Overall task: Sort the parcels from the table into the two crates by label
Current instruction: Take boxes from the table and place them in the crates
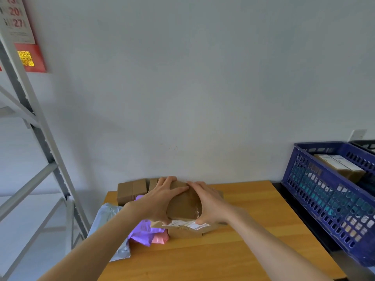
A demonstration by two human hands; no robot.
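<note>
- Left hand (160, 199) and right hand (209, 201) both gripped one taped box (184, 203), one on each side. Fingers curled over its far edge, thumbs hooked on its near edge; neither hand was slack.
- The taped box sat on top of the parcel heap at the far left of the table (253, 236), tilted toward the camera. Probably a two-handed hold to turn it and find its label, since none showed on the face in view.
- Directly under it lay a labelled box (188, 228), white stickers facing up, touching the thumbs.
- Soft bags were bunched left of that: purple bag (142, 230), pink bag (160, 238), grey bag (109, 216) hanging off the table's left edge. Plain cardboard boxes (132, 190) stood against the wall behind.
- Blue crate (324, 191) stood just beside the table's right edge, well apart from the heap, with a boxed parcel (341, 165) already inside (label too small to read). A dark crate (365, 145) sat behind it, mostly cut off.
- The table was a bare wooden top pushed against a pale wall.
- Grey metal shelving (40, 138) stood at left, with a calendar (20, 27) on the wall above it.
</note>
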